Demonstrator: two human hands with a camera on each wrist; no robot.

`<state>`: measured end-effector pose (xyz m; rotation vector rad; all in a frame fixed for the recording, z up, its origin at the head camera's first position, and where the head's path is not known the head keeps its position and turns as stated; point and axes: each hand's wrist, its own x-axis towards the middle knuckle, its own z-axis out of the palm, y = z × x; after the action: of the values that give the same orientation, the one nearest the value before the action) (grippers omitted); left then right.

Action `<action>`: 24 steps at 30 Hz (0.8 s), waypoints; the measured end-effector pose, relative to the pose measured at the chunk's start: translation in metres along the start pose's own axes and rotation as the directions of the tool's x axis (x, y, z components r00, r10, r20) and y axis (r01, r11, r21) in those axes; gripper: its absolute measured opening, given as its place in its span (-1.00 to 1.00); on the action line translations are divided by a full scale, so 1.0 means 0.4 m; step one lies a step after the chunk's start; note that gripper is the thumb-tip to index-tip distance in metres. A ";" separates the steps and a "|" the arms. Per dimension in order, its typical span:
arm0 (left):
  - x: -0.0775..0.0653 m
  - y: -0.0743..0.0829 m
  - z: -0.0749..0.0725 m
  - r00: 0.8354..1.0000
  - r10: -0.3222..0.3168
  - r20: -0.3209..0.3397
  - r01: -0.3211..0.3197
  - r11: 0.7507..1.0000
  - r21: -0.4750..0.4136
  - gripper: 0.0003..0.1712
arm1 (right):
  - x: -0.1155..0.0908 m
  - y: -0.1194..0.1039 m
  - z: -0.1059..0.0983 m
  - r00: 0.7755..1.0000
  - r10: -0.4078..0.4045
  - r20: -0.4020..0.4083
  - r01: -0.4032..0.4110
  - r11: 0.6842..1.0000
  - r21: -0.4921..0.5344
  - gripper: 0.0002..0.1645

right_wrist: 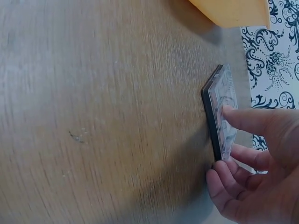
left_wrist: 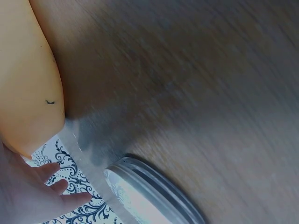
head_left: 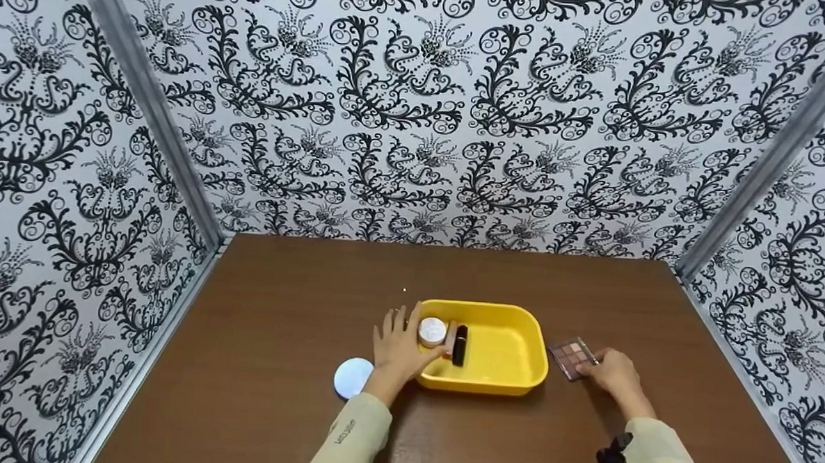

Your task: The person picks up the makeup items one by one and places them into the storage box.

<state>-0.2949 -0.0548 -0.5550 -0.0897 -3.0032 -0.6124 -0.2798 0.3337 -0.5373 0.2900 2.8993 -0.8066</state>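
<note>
While left hand [head_left: 398, 349] spreads wide over the left end of the yellow tray [head_left: 482, 387], maybe steadying it, right hand [head_left: 618, 377] pinches palette [head_left: 568, 356] by one edge, right of tray, likely for grip.

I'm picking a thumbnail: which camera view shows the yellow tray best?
The head view: it shows nearly the whole yellow tray, though the left hand hides part of its rim. The left wrist view shows only some outer wall; the right wrist view, a small piece.
</note>
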 end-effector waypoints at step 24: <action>-0.006 0.005 -0.009 1.000 0.004 0.001 -0.004 0.999 -0.037 0.17 | -0.027 -0.013 0.010 0.995 0.013 -0.098 0.004 0.984 0.176 -0.39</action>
<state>-0.2921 -0.0546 -0.5511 -0.0980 -2.9924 -0.6682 -0.2703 0.3255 -0.5363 0.3629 2.9198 -1.0795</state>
